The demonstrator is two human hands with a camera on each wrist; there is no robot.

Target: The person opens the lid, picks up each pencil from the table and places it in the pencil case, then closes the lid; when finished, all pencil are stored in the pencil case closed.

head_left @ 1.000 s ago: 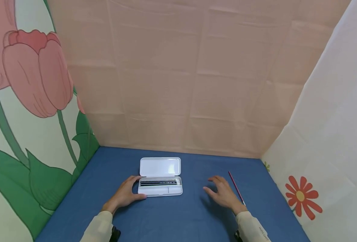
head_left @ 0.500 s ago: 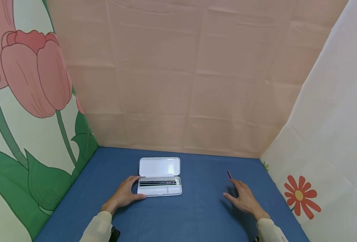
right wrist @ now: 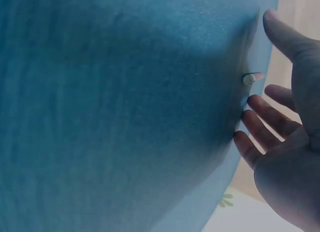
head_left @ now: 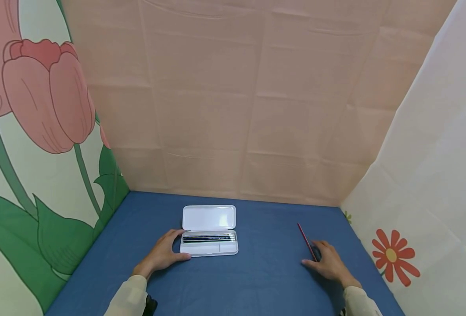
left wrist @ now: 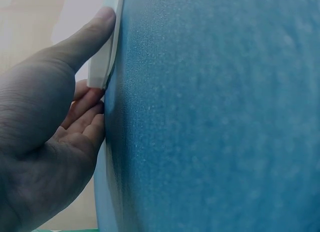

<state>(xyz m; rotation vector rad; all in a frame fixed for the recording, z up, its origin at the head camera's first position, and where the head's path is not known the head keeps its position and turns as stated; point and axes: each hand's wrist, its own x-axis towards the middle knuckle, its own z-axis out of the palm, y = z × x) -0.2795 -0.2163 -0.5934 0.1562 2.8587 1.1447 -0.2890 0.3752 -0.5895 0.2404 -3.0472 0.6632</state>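
Observation:
A white pencil case (head_left: 201, 250) lies with its lid (head_left: 209, 218) raised at the back. Several dark pencils (head_left: 207, 238) lie side by side in its rear part. My left hand (head_left: 163, 252) holds the case's left end, thumb at the front edge and fingers behind; in the left wrist view the thumb lies along the case's wall (left wrist: 102, 67). To the right, a dark red pencil (head_left: 305, 238) lies slanted on the cloth. My right hand (head_left: 329, 262) is right beside its near end, thumb and fingers spread apart. The right wrist view shows the pencil's round end (right wrist: 248, 79) between thumb and fingers, gripped by neither.
A blue cloth (head_left: 256, 281) covers the table. A beige sheet (head_left: 237, 109) hangs behind it. A tulip-patterned panel (head_left: 51, 175) stands on the left and a white flowered sheet (head_left: 426, 197) on the right.
My right hand has moved right across the red pencil to its right side and come down low beside its near end. The left hand and the case have stayed put.

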